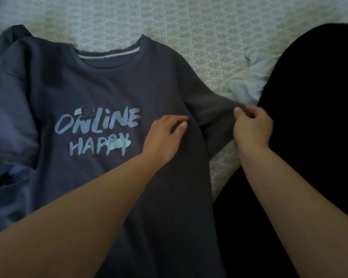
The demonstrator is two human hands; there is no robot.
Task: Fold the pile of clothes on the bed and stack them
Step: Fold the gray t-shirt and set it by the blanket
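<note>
A dark blue T-shirt (109,87) printed "ONLINE HAPPY" lies front up, spread on the bed. My left hand (165,135) rests on its chest, right of the print, with fingers loosely curved. My right hand (251,127) pinches the hem of the shirt's right sleeve (211,111) and holds it stretched out to the right.
A black garment (313,137) covers the right side of the bed. A lighter blue piece of clothing (10,137) lies at the left, partly under the T-shirt. A pale crumpled cloth (245,83) sits beyond the sleeve. The patterned white bedspread (189,27) fills the far side.
</note>
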